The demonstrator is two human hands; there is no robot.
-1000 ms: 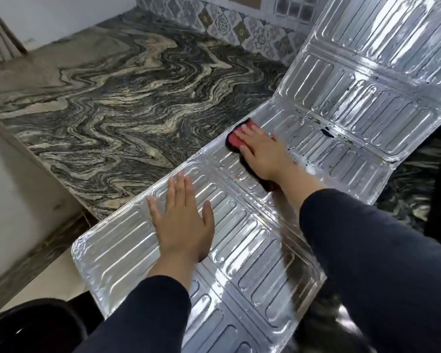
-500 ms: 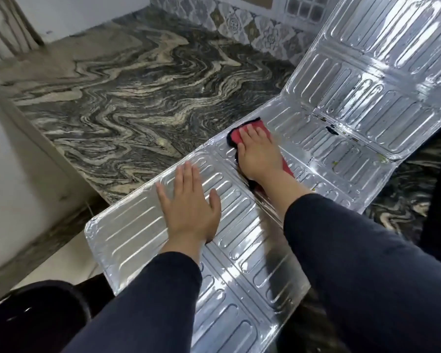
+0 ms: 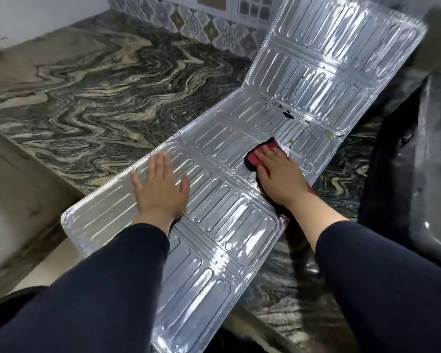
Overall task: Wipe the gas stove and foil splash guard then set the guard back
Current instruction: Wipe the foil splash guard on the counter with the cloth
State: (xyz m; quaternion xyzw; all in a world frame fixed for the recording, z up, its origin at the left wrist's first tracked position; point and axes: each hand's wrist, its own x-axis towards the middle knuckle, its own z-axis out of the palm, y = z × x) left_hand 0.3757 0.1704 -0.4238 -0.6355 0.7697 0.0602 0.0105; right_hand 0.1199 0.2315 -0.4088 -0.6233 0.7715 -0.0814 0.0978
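the foil splash guard (image 3: 229, 200) is lying unfolded across the swirled marble counter (image 3: 99, 98), its far panel tilting up toward one o'clock. the left hand (image 3: 159, 189) is pressing flat on it, fingers straight and spread. the right hand (image 3: 278, 174), fingers straight, is pressing a red cloth (image 3: 252, 156) onto the guard toward two o'clock. no writing is showing.

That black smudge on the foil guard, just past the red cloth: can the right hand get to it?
Probably yes: the black smudge lies just beyond the right hand and red cloth, with bare foil splash guard between.
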